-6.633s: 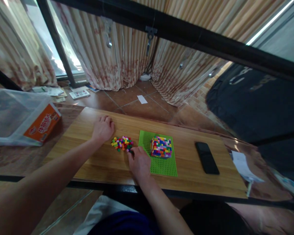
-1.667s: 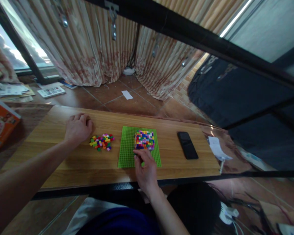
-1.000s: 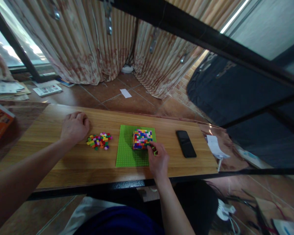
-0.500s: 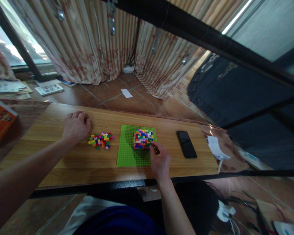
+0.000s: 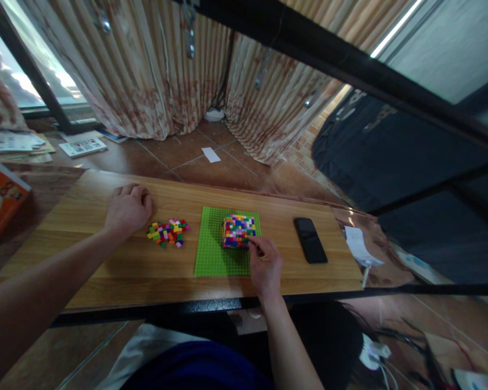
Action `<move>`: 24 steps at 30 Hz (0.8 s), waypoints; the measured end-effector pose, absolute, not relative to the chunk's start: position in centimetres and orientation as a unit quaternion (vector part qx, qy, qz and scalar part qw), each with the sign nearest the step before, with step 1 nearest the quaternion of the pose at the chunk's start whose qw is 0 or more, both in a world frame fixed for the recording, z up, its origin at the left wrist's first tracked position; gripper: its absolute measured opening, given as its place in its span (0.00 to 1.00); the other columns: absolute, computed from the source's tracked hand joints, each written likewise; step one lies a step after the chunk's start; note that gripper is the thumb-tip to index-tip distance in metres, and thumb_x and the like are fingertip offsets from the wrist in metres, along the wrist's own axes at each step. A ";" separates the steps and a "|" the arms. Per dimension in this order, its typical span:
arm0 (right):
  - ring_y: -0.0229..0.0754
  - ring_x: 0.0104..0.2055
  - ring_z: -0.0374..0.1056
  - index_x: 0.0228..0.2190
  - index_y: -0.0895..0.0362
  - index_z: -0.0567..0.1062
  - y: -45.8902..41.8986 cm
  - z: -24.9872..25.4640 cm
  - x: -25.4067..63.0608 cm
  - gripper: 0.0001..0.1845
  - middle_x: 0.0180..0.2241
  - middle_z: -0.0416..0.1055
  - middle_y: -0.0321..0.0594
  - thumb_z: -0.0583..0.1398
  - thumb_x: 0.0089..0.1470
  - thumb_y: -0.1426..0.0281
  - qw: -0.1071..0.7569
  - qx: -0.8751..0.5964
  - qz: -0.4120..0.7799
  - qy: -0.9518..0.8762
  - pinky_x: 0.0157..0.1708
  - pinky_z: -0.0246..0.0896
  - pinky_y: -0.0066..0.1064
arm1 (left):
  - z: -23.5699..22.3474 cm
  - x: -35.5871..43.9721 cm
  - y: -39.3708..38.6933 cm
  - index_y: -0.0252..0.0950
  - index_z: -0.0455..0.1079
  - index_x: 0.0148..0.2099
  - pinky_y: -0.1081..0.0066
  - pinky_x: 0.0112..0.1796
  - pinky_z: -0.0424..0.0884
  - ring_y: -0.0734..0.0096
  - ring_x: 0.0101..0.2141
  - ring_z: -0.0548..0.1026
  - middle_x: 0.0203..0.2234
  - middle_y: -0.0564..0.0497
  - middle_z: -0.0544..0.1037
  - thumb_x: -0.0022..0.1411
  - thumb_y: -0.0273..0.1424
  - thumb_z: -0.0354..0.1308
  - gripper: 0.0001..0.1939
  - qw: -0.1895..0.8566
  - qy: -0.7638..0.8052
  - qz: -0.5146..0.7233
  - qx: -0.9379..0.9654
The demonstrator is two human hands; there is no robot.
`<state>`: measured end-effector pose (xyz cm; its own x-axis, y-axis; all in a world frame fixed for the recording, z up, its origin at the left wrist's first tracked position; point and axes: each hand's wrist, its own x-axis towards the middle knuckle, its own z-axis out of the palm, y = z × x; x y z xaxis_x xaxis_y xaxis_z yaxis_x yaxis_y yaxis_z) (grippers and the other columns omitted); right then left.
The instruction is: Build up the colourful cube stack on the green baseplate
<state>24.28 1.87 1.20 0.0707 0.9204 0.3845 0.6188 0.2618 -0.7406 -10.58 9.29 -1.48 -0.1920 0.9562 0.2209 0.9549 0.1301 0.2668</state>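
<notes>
A block built of small multicoloured toy bricks (image 5: 238, 228) stands on a green studded baseplate (image 5: 209, 254), towards its right side. At the block's near right corner is my right hand (image 5: 266, 265), its thumb and index finger pinched together. Whatever lies between those fingertips is too small to make out. My left hand (image 5: 128, 208) rests palm down on the wooden table, apart from the baseplate, fingers loosely bent and nothing visible in it. Just to the right of that hand lies a loose pile of small coloured bricks (image 5: 168, 233).
A black phone (image 5: 310, 240) lies on the table (image 5: 171, 287) right of the baseplate. White paper (image 5: 360, 246) is beyond the table's right end. An orange box (image 5: 2, 200) stands at the far left. A dark metal bar (image 5: 329, 49) crosses above, before curtains (image 5: 146, 70).
My right fingertips have shifted very slightly to the left over the block's corner. My left hand rests in the same place; the view itself has moved a little.
</notes>
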 end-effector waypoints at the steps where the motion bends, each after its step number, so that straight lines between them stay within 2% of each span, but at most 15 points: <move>1: 0.40 0.36 0.71 0.36 0.54 0.80 1.9 1.1 24.3 0.11 0.34 0.75 0.41 0.56 0.58 0.73 0.446 -0.583 0.173 -0.656 0.35 0.67 0.33 | -1.5 -10.6 9.3 0.31 0.65 0.51 0.52 0.57 0.56 0.51 0.55 0.63 0.53 0.37 0.69 0.66 0.35 0.41 0.19 -0.008 0.756 0.174 0.631; 3: 0.40 0.35 0.70 0.36 0.54 0.80 1.9 1.0 24.3 0.11 0.34 0.74 0.41 0.57 0.58 0.72 0.453 -0.585 0.180 -0.648 0.34 0.66 0.32 | -1.4 -10.5 9.2 0.32 0.67 0.50 0.55 0.56 0.59 0.53 0.54 0.64 0.52 0.39 0.70 0.65 0.36 0.43 0.18 -0.033 0.767 0.171 0.617; 11: 0.39 0.33 0.69 0.37 0.57 0.79 1.9 1.1 24.5 0.11 0.34 0.74 0.41 0.58 0.57 0.66 0.487 -0.605 0.221 -0.590 0.32 0.64 0.30 | -1.5 -10.5 9.3 0.31 0.67 0.51 0.55 0.55 0.60 0.53 0.53 0.64 0.52 0.39 0.71 0.65 0.36 0.44 0.19 -0.042 0.763 0.162 0.624; 15: 0.38 0.31 0.67 0.37 0.58 0.79 2.4 1.0 24.3 0.14 0.34 0.73 0.42 0.59 0.57 0.62 0.496 -0.637 0.197 -0.556 0.31 0.63 0.30 | -1.6 -10.6 9.3 0.31 0.67 0.50 0.56 0.55 0.59 0.53 0.52 0.65 0.51 0.38 0.71 0.65 0.36 0.42 0.19 -0.049 0.760 0.157 0.629; 24: 0.38 0.30 0.64 0.38 0.59 0.78 2.9 0.5 23.6 0.14 0.34 0.72 0.41 0.60 0.56 0.62 0.487 -0.651 0.213 -0.542 0.31 0.61 0.30 | -1.4 -10.5 9.3 0.32 0.67 0.48 0.57 0.55 0.59 0.55 0.53 0.65 0.50 0.40 0.72 0.65 0.35 0.44 0.17 -0.047 0.759 0.160 0.629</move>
